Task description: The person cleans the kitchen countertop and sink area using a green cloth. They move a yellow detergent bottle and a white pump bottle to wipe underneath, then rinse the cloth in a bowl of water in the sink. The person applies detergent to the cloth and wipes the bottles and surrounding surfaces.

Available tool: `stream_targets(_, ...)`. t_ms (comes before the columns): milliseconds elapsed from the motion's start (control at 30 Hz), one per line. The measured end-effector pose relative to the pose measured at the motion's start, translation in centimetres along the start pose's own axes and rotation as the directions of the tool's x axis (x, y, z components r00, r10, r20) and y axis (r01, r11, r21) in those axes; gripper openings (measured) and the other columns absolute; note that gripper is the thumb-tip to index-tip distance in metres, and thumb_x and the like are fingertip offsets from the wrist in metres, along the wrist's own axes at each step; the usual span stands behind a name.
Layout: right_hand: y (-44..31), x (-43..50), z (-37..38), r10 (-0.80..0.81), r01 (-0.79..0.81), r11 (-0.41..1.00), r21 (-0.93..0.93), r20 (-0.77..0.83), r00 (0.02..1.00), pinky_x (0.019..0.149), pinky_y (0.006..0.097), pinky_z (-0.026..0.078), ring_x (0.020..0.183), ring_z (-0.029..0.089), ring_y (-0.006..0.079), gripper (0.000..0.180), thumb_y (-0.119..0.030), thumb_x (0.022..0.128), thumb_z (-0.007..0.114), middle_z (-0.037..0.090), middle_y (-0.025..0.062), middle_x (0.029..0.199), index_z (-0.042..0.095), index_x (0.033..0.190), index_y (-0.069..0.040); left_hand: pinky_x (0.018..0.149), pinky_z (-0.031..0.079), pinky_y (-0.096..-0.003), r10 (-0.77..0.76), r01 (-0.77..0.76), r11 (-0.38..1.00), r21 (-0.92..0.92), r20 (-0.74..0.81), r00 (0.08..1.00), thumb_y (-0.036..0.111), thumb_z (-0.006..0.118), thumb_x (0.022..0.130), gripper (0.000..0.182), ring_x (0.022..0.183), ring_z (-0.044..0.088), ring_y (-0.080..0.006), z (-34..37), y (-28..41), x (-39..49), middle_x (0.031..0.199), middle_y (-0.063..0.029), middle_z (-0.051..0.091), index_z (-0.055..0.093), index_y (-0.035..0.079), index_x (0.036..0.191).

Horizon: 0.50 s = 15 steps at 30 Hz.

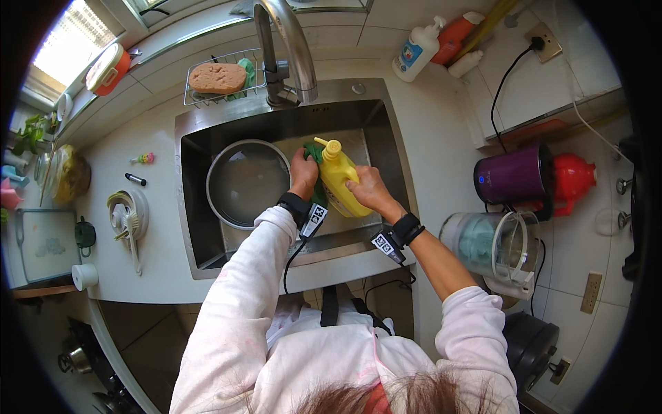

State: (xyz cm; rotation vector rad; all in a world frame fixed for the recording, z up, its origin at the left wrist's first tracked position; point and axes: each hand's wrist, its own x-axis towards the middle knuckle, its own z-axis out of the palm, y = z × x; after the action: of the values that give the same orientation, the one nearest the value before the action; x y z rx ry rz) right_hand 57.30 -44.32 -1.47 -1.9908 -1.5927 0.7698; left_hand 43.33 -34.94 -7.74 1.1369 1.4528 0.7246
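Note:
A yellow pump bottle [344, 181] is tilted over the right half of the stainless steel sink [186, 207]. My right hand [371, 191] grips the bottle by its handle. Close to the pump nozzle, my left hand [304, 173] holds a green cloth [319, 194], part of which hangs down between the hand and the bottle. To the left of my left hand, a round metal basin [248, 183] with cloudy water in it stands in the sink. The hand hides some of the cloth.
The curved metal faucet [295, 52] rises behind the sink. Left of it, a wire rack [189, 85] holds a sponge [217, 78]. A white pump bottle [415, 49] stands back right. On the right are a purple appliance [512, 176] and a clear container [489, 246]; a brush [133, 227] lies left.

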Motion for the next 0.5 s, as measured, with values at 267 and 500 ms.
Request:
stream_targets(267,-0.5,0.4,0.0,0.000,0.001,1.000,0.027,-0.065,0.998,0.073,0.0474,0.048,0.081,0.059,0.0452,0.023,-0.012,0.070,0.061,0.059,0.0316,0.079,0.060,0.077,0.010,0.082,0.044,-0.0442,0.197,-0.185,0.967,0.178,-0.051,0.979,0.006,0.055,0.078,0.026,0.094,0.057,-0.0409,2.4,0.7,-5.1,0.098,-0.0245,0.060,0.048,0.001,0.103)
stream_targets(500,-0.6,1.2,-0.9,0.279,-0.346,0.907,0.240,0.273,0.921,0.070,0.0451,0.049,0.079,0.060,0.0435,0.022,-0.008,0.068,0.057,0.061,0.0274,0.079,0.060,0.083,0.008,0.066,0.049,-0.0355,-0.185,0.207,0.978,-0.014,0.393,0.901,0.003,0.050,0.083,0.023,0.082,0.059,-0.0200,1.6,1.3,-8.5,0.091,-0.0098,0.061,0.051,0.002,0.105)
